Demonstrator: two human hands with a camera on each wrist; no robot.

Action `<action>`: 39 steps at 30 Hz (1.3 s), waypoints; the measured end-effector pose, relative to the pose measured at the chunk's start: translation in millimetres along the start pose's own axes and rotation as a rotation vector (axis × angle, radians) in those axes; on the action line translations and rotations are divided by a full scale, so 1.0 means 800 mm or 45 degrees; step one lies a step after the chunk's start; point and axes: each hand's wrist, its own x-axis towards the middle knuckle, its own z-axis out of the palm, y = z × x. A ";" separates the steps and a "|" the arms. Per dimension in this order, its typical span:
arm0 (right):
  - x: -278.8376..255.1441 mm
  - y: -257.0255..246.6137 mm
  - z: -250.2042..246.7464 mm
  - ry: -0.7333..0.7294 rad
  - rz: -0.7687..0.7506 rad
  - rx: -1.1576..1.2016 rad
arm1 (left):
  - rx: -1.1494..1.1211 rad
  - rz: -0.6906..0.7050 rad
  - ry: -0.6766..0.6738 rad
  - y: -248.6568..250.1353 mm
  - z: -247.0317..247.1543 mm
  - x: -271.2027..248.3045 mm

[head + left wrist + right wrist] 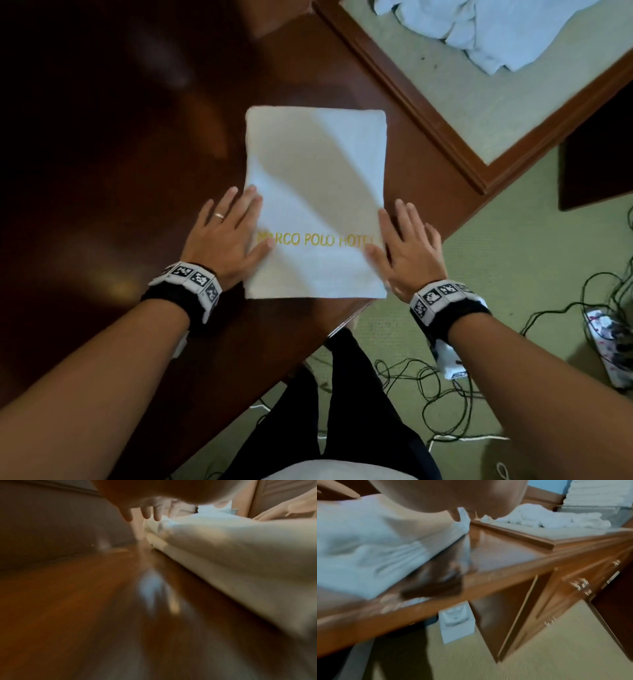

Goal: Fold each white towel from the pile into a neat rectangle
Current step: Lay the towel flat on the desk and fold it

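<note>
A white towel [317, 178] with yellow hotel lettering lies folded into a rectangle on the dark wooden table [120, 154]. My left hand [227, 233] lies flat with straight fingers on the towel's left edge, near its front. My right hand [404, 246] lies flat the same way on the right edge. The left wrist view shows the towel's stacked layers [223, 555] and my fingertips [145, 513] over them. In the right wrist view the towel [368, 545] ends close to the table's front edge. A pile of unfolded white towels [507, 31] lies at the far right.
The pile [547, 516] sits on a green surface framed in wood [411, 99]. A stack of folded towels [599, 492] stands behind it. Drawers [576, 585] run under the table. Cables [445, 383] and a power strip [606, 346] lie on the green carpet by my legs.
</note>
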 end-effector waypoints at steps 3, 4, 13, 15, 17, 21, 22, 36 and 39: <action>0.046 0.005 -0.035 0.140 -0.053 0.017 | -0.032 -0.010 0.169 -0.002 -0.030 0.051; 0.067 -0.004 -0.044 0.183 -0.118 0.002 | -0.037 0.015 0.189 0.005 -0.038 0.073; 0.131 0.001 -0.022 0.072 -0.171 -0.166 | 0.056 0.000 -0.076 -0.002 -0.010 0.108; 0.136 0.007 -0.033 0.126 -0.199 -0.177 | 0.045 -0.021 0.039 -0.006 -0.028 0.117; 0.156 -0.004 -0.048 0.189 -0.273 -0.137 | 0.002 -0.055 0.114 -0.007 -0.044 0.141; 0.193 -0.021 -0.058 0.033 -0.379 -0.190 | 0.072 -0.110 -0.073 -0.002 -0.043 0.168; 0.195 -0.015 -0.057 -0.014 -0.317 -0.196 | 0.043 -0.175 -0.104 -0.002 -0.038 0.164; 0.030 -0.051 -0.016 -0.237 0.557 0.556 | -0.842 -0.904 -0.280 0.052 -0.010 0.029; 0.013 -0.060 -0.009 -0.241 0.693 0.699 | -0.935 -0.896 -0.329 0.056 -0.010 0.015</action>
